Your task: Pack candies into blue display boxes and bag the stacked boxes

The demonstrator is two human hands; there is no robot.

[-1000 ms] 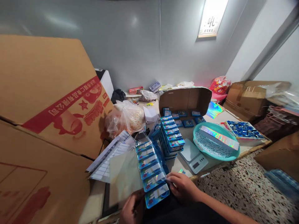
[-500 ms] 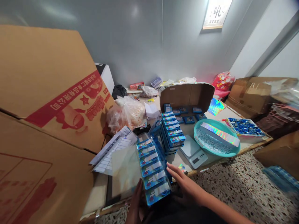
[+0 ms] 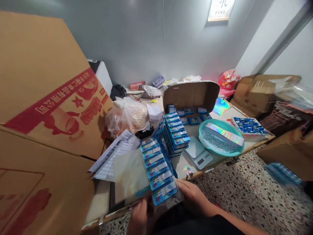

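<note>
A long row of blue packets (image 3: 158, 169) in clear film lies at the table's front edge, its near end toward me. My left hand (image 3: 139, 213) is at the near left corner, fingers curled on the film; my right hand (image 3: 192, 194) presses against the near right side, its fingers bent round the loose film. Just beyond stands a stack of similar blue packets (image 3: 176, 132). A translucent sheet (image 3: 129, 173) lies left of the row, over a dark board. To the right of the stack is a grey digital scale (image 3: 197, 152).
A big printed carton (image 3: 49, 98) rises at the left. Further right are a turquoise basin (image 3: 221, 138) with pale pieces and a tray of blue pieces (image 3: 249, 125). An open carton (image 3: 192, 94) with small blue boxes stands behind. White sheets (image 3: 117, 156) lie left.
My right hand has moved from beside the row, fingers apart, to its near end and closed on the film. My left hand has shifted down to the near corner. The view has shifted slightly.
</note>
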